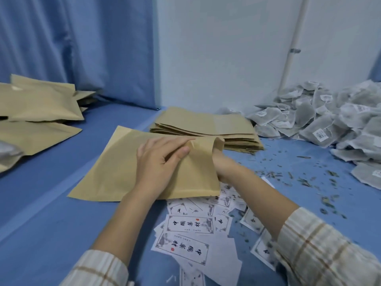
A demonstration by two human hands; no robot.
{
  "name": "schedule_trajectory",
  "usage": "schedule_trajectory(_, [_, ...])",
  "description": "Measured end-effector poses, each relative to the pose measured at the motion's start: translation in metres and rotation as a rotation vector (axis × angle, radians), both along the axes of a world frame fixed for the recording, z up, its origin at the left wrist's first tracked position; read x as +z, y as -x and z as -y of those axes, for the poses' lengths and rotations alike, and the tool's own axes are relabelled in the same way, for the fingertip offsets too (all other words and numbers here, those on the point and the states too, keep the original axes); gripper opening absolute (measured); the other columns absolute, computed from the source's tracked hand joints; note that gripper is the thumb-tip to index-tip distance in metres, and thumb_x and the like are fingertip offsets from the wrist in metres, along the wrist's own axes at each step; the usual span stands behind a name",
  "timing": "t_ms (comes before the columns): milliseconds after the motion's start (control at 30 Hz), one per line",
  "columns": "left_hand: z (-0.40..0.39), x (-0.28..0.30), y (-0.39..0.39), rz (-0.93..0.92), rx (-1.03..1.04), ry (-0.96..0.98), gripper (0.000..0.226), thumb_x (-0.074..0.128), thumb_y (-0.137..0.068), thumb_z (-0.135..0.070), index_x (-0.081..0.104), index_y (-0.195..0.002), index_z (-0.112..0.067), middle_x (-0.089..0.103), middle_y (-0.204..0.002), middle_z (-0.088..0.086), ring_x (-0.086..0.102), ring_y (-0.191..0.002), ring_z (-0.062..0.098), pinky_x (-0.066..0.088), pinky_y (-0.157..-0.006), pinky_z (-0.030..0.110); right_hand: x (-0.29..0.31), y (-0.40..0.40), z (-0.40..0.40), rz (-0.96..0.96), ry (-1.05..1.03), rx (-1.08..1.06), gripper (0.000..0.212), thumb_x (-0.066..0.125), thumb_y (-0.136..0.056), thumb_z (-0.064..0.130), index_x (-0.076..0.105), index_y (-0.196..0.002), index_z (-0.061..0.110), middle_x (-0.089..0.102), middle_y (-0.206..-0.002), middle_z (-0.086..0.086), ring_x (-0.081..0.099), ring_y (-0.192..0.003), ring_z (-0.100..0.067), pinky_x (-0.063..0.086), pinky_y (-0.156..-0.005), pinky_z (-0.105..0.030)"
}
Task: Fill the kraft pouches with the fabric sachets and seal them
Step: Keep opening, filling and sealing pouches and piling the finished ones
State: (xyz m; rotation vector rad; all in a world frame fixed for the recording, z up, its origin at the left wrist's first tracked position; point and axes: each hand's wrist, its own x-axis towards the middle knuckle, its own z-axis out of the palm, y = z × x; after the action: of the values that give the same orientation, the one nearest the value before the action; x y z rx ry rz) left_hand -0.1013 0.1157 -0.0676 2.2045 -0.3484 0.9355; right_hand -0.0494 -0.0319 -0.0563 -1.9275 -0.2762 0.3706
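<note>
Head view, near edge: two plaid sleeves, left (97,269) and right (321,254), forearms bare above them. Between the arms, white printed labels (189,236) lie loose and overlapping on the blue table cover (51,213).

Middle: one kraft pouch (115,168) lies flat on the cover, its mouth turned toward the right. The left hand (158,159) rests on top of the pouch, thumb and fingers pinching the upper lip of the mouth and lifting it. The right hand (220,164) is pushed inside the mouth, hidden past the wrist; cannot tell how its fingers lie or whether they hold anything.

Right of the pouch: dry herb crumbs (305,178) scattered over the cover.

Just behind the pouch: a neat stack of flat empty pouches (206,126).

Far right: a large heap of grey-white fabric sachets (334,124), each with a small white tag, piled against the wall.

Far left: several kraft pouches (39,106) lying loosely on one another, well apart from the stack; a silver-grey edge (8,151) shows at the frame border.

Back: blue curtain (72,48), white wall (216,54) with a white pipe (292,44) running up it.
</note>
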Motion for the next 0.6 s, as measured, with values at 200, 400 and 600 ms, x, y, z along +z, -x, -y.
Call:
schedule_trajectory(200, [0.000,-0.007,-0.006,-0.021,-0.028,-0.050,0.025,0.042,-0.090,-0.051,0.055,-0.111,-0.057,0.058,-0.110,-0.032,0.049,-0.109,0.002,0.025,-0.103,0.033,-0.016,0.003,0.079,0.382,0.177,-0.081,0.015,0.056,-0.091,0.015,0.069,-0.091,0.023,0.070,-0.079,0.011,0.060,-0.071,-0.002,0.045,-0.062,-0.011])
schedule_trajectory(400, [0.002,-0.015,-0.008,-0.049,-0.031,-0.144,0.024,0.037,-0.091,-0.057,0.050,-0.110,-0.060,0.058,-0.111,-0.032,0.049,-0.109,0.001,0.026,-0.106,0.044,-0.042,0.004,0.100,0.518,0.745,0.096,0.055,0.056,-0.085,0.052,0.052,-0.131,0.023,0.047,-0.130,0.004,0.036,-0.124,-0.015,0.032,-0.106,-0.031])
schedule_trajectory(600, [0.002,-0.018,-0.008,-0.051,-0.039,-0.158,0.027,0.040,-0.091,-0.052,0.053,-0.115,-0.055,0.057,-0.113,-0.032,0.049,-0.112,-0.001,0.024,-0.107,0.049,-0.039,0.003,0.099,0.602,0.709,0.041,0.023,0.063,-0.086,0.036,0.067,-0.104,0.023,0.058,-0.100,0.005,0.052,-0.084,-0.008,0.037,-0.069,-0.014])
